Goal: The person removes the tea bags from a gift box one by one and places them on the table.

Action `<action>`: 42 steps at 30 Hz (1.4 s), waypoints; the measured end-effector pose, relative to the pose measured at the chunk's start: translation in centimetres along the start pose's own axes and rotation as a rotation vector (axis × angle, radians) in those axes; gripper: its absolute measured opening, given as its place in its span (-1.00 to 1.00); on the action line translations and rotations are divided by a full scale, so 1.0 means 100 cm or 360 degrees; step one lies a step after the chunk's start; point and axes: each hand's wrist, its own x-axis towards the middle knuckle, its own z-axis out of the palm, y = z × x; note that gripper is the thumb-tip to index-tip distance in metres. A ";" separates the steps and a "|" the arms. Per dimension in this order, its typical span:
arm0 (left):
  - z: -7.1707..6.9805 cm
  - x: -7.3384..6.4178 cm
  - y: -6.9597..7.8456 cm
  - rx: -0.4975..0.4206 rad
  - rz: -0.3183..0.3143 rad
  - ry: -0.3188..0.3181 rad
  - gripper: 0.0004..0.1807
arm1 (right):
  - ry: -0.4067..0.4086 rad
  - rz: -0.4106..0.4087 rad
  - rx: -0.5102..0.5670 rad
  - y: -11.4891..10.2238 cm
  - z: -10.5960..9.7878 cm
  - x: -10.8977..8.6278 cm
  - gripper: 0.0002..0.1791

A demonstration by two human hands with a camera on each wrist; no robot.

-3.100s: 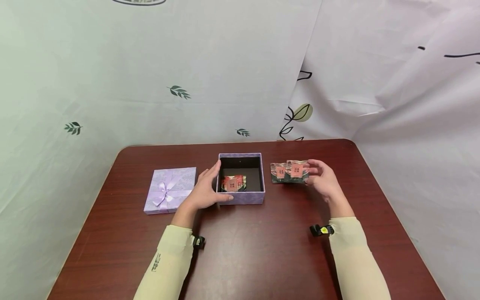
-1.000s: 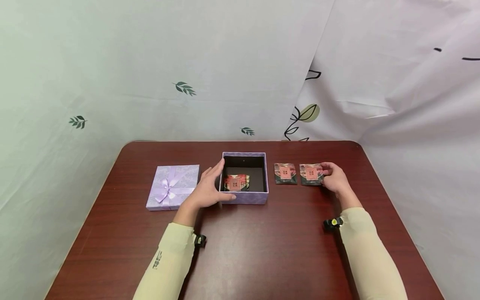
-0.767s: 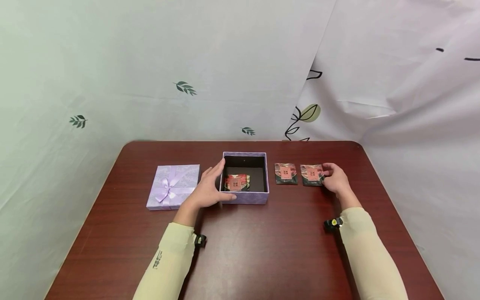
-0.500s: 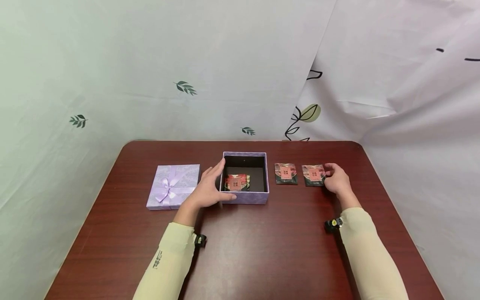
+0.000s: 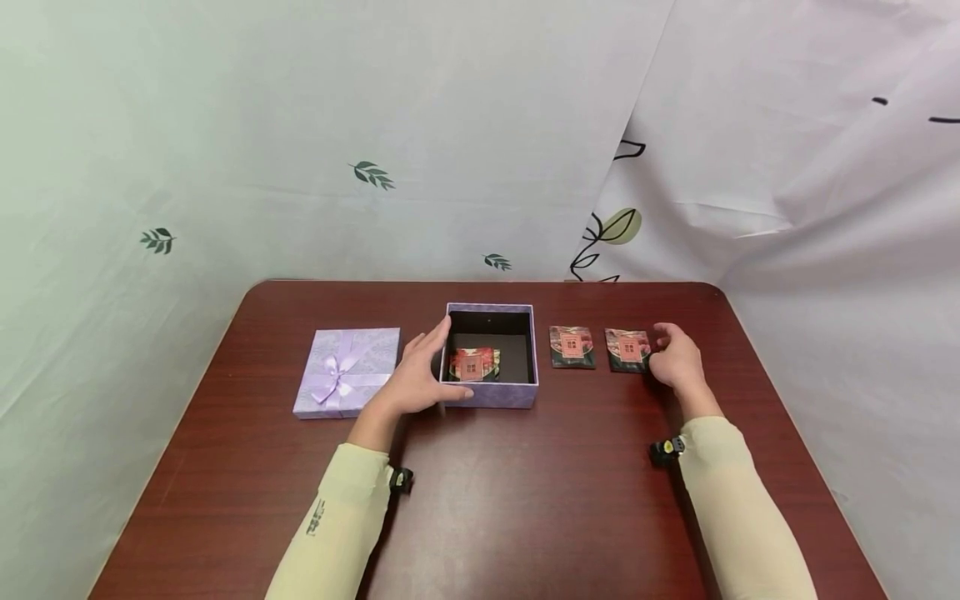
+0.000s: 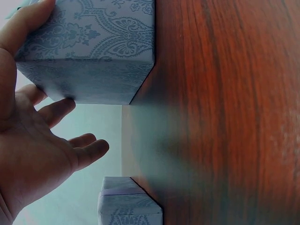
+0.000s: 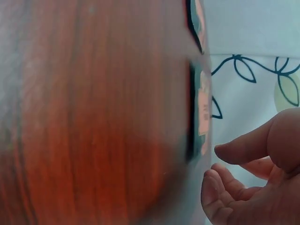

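In the head view my left hand (image 5: 411, 382) rests on the lilac patterned gift box (image 5: 501, 397), thumb along its front wall and forefinger at its left rim. The left wrist view shows the other fingers spread and straight. Inside the dark box (image 6: 89, 42) a red and green tea sachet (image 5: 471, 365) lies at the front left, the edge of another showing behind it. My right hand (image 5: 677, 360) is just right of a dark tea sachet (image 5: 628, 350) with a pink label. In the right wrist view its loosely bent fingers hold nothing, apart from that sachet (image 7: 202, 108).
A second dark sachet (image 5: 572, 346) lies flat between the box and the right-hand sachet. The box's lilac lid (image 5: 367, 358) with a ribbon bow lies at left, partly behind my left hand. Everything stands on a dark red wooden table (image 5: 517, 500), before a white leaf-print cloth (image 5: 420, 125).
My right hand has drawn one sachet rightward off the other, laid it flat and let go; its fingers are now clear of it. The left hand has stayed at the box.
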 end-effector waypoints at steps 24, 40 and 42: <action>0.001 0.002 -0.002 0.0012 0.0027 0.0002 0.34 | 0.0336 -0.0437 0.0118 -0.062 0.005 -0.022 -0.33; 0.001 0.000 -0.002 0.0025 0.0020 0.0007 0.35 | 0.0329 -0.0609 0.0202 -0.100 0.008 -0.035 -0.39; 0.001 0.000 -0.001 0.0035 0.0026 0.0006 0.35 | 0.0323 -0.0616 0.0213 -0.105 0.008 -0.037 -0.40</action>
